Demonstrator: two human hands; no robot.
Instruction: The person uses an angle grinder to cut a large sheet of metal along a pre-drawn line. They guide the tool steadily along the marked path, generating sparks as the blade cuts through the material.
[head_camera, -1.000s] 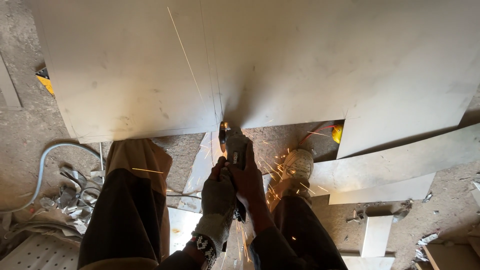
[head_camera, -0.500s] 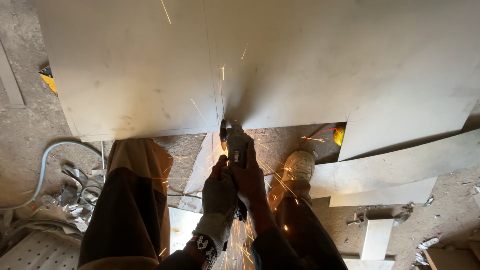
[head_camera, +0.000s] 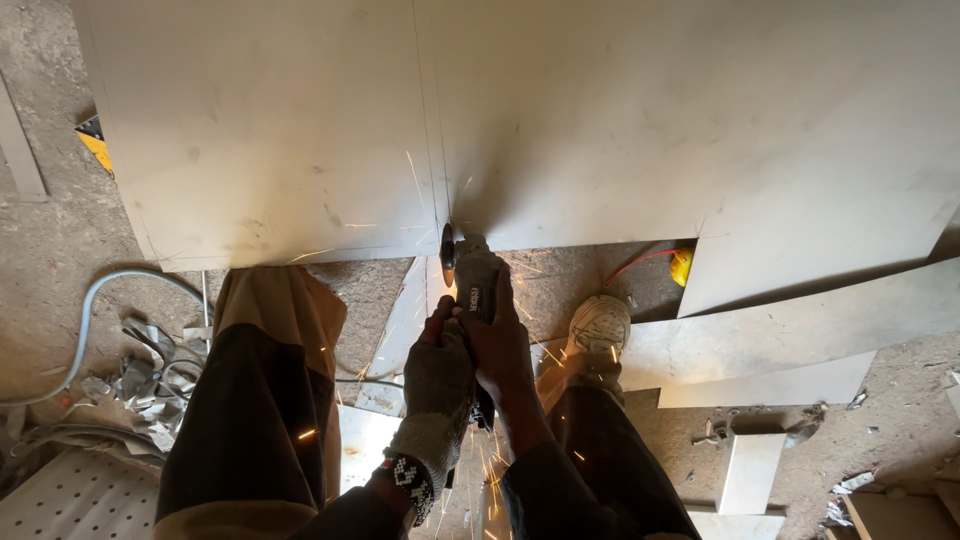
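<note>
Clenching the angle grinder (head_camera: 470, 285) with gloved left hand (head_camera: 438, 372) and bare right hand (head_camera: 497, 345), the person should track the scribed line at the metal sheet (head_camera: 560, 120) near edge steadily.

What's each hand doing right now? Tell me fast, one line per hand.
Left hand: gloved, closed around the angle grinder, gripping its body from the left.
Right hand: bare, closed over the same grinder from the right.
</note>
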